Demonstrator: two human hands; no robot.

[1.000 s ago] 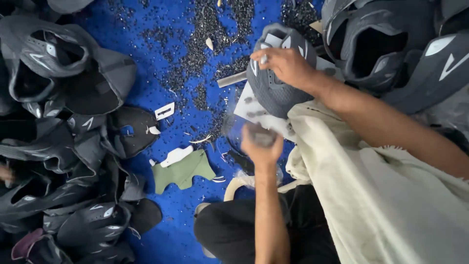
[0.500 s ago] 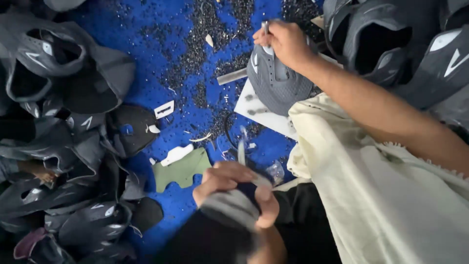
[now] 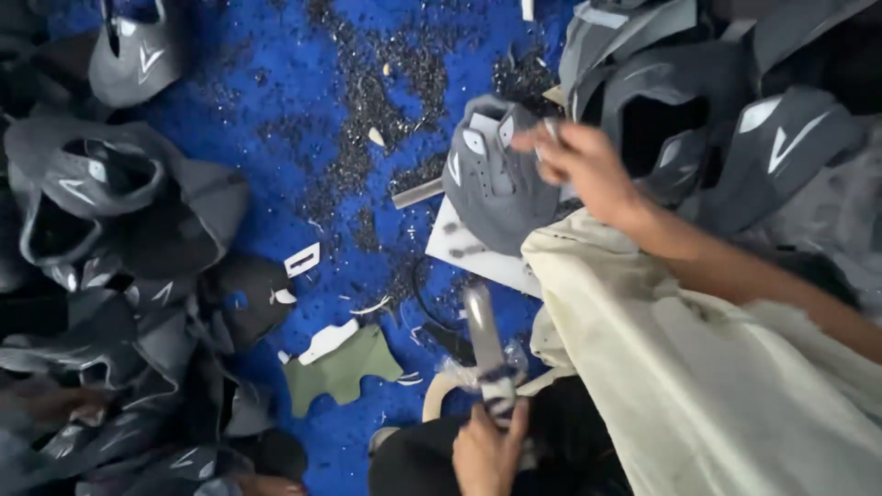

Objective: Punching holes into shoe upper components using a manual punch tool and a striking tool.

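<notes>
our right hand [image 3: 579, 161] grips the grey shoe upper [image 3: 491, 188] on the blue floor [image 3: 276, 73]; our left hand [image 3: 487, 450] clenches a blurred knife [image 3: 484, 344].

Blue floor [image 3: 276, 73], rough texture, littered with dark shavings [image 3: 367, 119] and pale offcuts [image 3: 301, 260]. Grey shoe uppers piled along left [image 3: 101, 193] and right [image 3: 735, 119] edges. Lighting dim, even.
</notes>
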